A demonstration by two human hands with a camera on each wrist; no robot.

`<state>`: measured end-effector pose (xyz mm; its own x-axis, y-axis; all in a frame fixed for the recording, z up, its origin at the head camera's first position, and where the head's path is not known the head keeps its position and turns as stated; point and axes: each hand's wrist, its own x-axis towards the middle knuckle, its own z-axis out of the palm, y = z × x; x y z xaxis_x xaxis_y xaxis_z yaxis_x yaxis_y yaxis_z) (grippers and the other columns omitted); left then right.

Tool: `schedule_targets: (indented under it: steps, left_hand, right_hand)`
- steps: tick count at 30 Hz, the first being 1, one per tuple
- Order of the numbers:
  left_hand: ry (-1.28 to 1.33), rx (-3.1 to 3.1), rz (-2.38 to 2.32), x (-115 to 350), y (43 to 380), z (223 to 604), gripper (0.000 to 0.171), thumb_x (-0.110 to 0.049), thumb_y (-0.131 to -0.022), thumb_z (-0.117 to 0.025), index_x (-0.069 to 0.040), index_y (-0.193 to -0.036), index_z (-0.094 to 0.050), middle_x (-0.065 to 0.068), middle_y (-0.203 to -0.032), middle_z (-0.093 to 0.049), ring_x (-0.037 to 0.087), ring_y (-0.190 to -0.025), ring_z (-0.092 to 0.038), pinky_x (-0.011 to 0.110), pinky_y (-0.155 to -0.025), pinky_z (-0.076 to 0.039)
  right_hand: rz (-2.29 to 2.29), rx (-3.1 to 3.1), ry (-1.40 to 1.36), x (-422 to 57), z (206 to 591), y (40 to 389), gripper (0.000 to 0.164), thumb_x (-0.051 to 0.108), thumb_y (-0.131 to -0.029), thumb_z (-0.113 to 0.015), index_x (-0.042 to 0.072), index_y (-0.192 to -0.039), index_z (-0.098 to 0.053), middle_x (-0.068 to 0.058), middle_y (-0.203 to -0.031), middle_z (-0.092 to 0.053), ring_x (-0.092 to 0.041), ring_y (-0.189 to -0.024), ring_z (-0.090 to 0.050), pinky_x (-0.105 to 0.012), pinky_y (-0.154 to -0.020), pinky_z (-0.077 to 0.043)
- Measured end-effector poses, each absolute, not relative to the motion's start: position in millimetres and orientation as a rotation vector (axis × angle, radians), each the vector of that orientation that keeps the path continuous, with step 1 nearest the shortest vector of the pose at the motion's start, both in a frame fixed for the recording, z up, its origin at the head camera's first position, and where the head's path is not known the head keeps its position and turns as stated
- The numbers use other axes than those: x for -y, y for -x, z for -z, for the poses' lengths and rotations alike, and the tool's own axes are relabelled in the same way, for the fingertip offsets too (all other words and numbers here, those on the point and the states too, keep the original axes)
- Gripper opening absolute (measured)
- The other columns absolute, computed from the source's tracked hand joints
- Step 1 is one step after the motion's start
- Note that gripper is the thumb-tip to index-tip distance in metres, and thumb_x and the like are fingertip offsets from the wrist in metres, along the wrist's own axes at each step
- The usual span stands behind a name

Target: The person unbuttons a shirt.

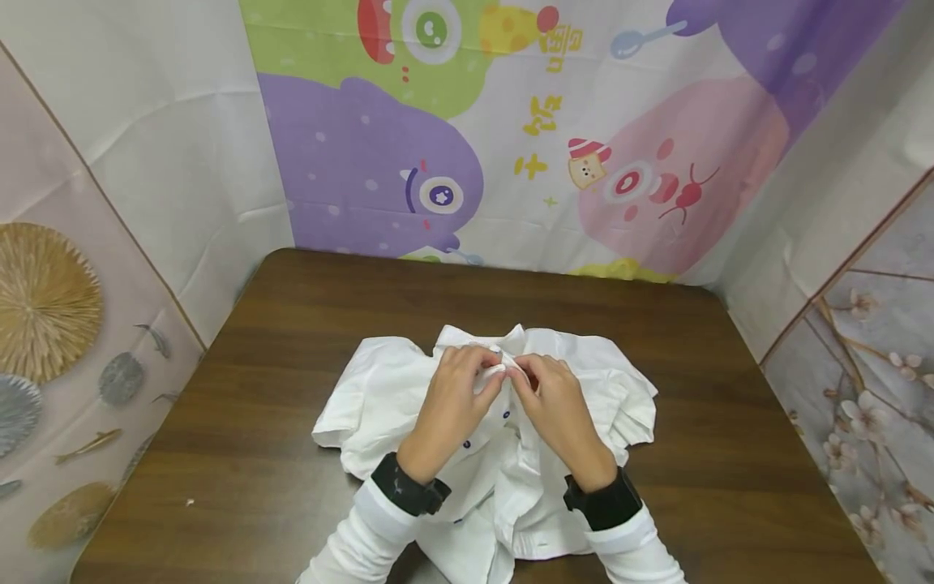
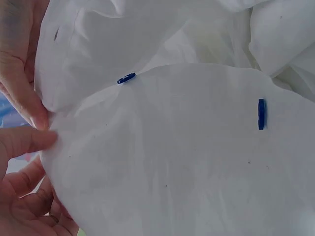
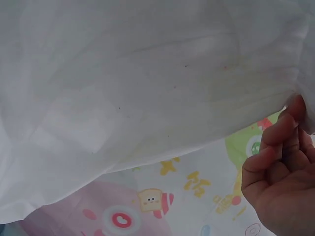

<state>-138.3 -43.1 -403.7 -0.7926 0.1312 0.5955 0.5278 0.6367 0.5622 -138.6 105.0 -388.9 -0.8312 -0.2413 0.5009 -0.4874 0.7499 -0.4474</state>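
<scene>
While gripping the upper front of a white shirt [image 1: 387,389], note left hand [image 1: 454,395] with thumb and fingers clamped together on the cloth just below the collar [image 1: 465,334]. Find right hand [image 1: 554,403] just beside, likewise clamped on the cloth between thumb and fingers. See both sets of fingertips nearly meeting around the centre of the garment. Cannot tell whether anything sits hidden between them.

In right wrist view, observe fabric across most of the frame, with its edge pinched at the right. Below the hands, count three blue buttons [image 1: 467,444] in head view; read two in left wrist view, both seen nearly edge-on against the white cloth. Record black straps [image 1: 403,484] around both wrists, then long white sleeves [image 1: 365,535] running to the near edge of the frame.

Locate shirt near the middle of a dark brown wood-grain surface [image 1: 241,438], collar toward the far edge, short sleeves spread to either side, lower front in loose folds. Well apart to the left, log a small white scrap [image 1: 190,502].

Beyond the far edge, note a hanging cloth [image 1: 511,219] printed with purple, green and pink cartoon figures and yellow characters. At left, see a panel bearing a gold disc motif [image 1: 47,300]; at right, a grey panel with pale blossoms [image 1: 867,415].
</scene>
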Motion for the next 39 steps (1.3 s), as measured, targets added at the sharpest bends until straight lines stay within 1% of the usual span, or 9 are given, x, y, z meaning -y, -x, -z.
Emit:
schedule_targets:
  steps: [4, 7, 12, 16, 18, 21, 23, 29, 39]
  left_hand:
    - [0.497, 2.349, 1.058, 43.5, 138.1, 403.5, 0.009, -0.009, -0.082, -0.068, -0.008, -0.091, -0.067, 0.004, -0.092, -0.067, 0.019, -0.083, -0.053, 0.028, -0.073, -0.045]
    - [0.489, 2.356, 1.065, 43.9, 138.1, 403.3, 0.008, -0.009, -0.083, -0.068, -0.008, -0.09, -0.069, 0.003, -0.091, -0.067, 0.02, -0.083, -0.053, 0.029, -0.073, -0.045]
    - [0.494, 2.357, 1.067, 44.8, 137.7, 402.8, 0.007, -0.009, -0.083, -0.067, -0.009, -0.089, -0.069, 0.003, -0.089, -0.066, 0.02, -0.082, -0.052, 0.03, -0.073, -0.044]
    - [0.5, 2.352, 1.068, 45.6, 138.0, 402.6, 0.006, -0.01, -0.083, -0.067, -0.01, -0.088, -0.07, 0.003, -0.087, -0.065, 0.02, -0.08, -0.051, 0.03, -0.071, -0.043]
    - [0.507, 2.351, 1.067, 45.8, 138.4, 402.8, 0.006, -0.009, -0.082, -0.067, -0.01, -0.088, -0.07, 0.003, -0.086, -0.065, 0.019, -0.079, -0.05, 0.03, -0.07, -0.043]
    - [0.532, 2.358, 1.072, 45.8, 138.8, 403.5, 0.008, -0.008, -0.082, -0.066, -0.009, -0.089, -0.071, 0.003, -0.086, -0.064, 0.019, -0.079, -0.05, 0.03, -0.07, -0.042]
    - [0.548, 2.362, 1.079, 45.6, 138.7, 403.6, 0.009, -0.008, -0.082, -0.065, -0.009, -0.089, -0.071, 0.003, -0.086, -0.063, 0.019, -0.079, -0.049, 0.03, -0.07, -0.042]
    - [0.559, 2.366, 1.125, 45.0, 137.6, 404.2, 0.01, -0.008, -0.083, -0.064, -0.008, -0.09, -0.071, 0.003, -0.086, -0.063, 0.019, -0.08, -0.049, 0.029, -0.07, -0.041]
    - [0.536, 2.396, 1.223, 45.9, 135.9, 404.6, 0.011, -0.006, -0.083, -0.062, -0.008, -0.091, -0.07, 0.003, -0.087, -0.062, 0.017, -0.081, -0.049, 0.028, -0.07, -0.042]
  right_hand:
    - [-0.832, 2.561, -0.59, -106.5, 387.3, 136.4, 0.011, 0.011, -0.088, -0.061, 0.001, -0.092, -0.065, -0.003, -0.074, -0.058, -0.018, -0.071, -0.051, -0.033, -0.069, -0.042]
    - [-0.832, 2.562, -0.599, -107.5, 386.3, 135.5, 0.011, 0.01, -0.088, -0.062, 0.001, -0.093, -0.065, -0.004, -0.076, -0.059, -0.018, -0.073, -0.052, -0.033, -0.071, -0.043]
    - [-0.867, 2.516, -0.585, -109.4, 386.5, 136.6, 0.01, 0.01, -0.085, -0.066, 0.002, -0.092, -0.066, -0.003, -0.073, -0.057, -0.015, -0.07, -0.049, -0.028, -0.064, -0.041]
    - [-0.909, 2.462, -0.607, -110.5, 387.9, 138.7, 0.009, 0.01, -0.083, -0.068, 0.003, -0.089, -0.066, -0.003, -0.073, -0.056, -0.014, -0.07, -0.049, -0.026, -0.063, -0.041]
    - [-0.94, 2.414, -0.624, -110.8, 388.9, 140.0, 0.008, 0.009, -0.082, -0.069, 0.003, -0.087, -0.066, -0.005, -0.079, -0.059, -0.016, -0.076, -0.052, -0.027, -0.064, -0.042]
    - [-1.0, 2.363, -0.654, -111.1, 390.1, 141.4, 0.007, 0.009, -0.081, -0.07, 0.004, -0.084, -0.066, -0.009, -0.094, -0.063, -0.021, -0.089, -0.055, -0.03, -0.065, -0.045]
    - [-1.029, 2.345, -0.677, -111.3, 390.9, 142.0, 0.007, 0.008, -0.08, -0.07, 0.004, -0.083, -0.065, -0.009, -0.099, -0.065, -0.022, -0.093, -0.058, -0.031, -0.065, -0.047]
    - [-1.092, 2.333, -0.689, -111.9, 394.4, 143.6, 0.008, 0.005, -0.079, -0.07, 0.005, -0.08, -0.063, -0.007, -0.088, -0.07, -0.014, -0.072, -0.06, -0.027, -0.061, -0.048]
    - [-1.189, 2.388, -0.586, -113.0, 395.4, 144.0, 0.008, 0.001, -0.08, -0.066, 0.005, -0.078, -0.06, -0.007, -0.084, -0.07, -0.016, -0.074, -0.064, -0.029, -0.067, -0.052]
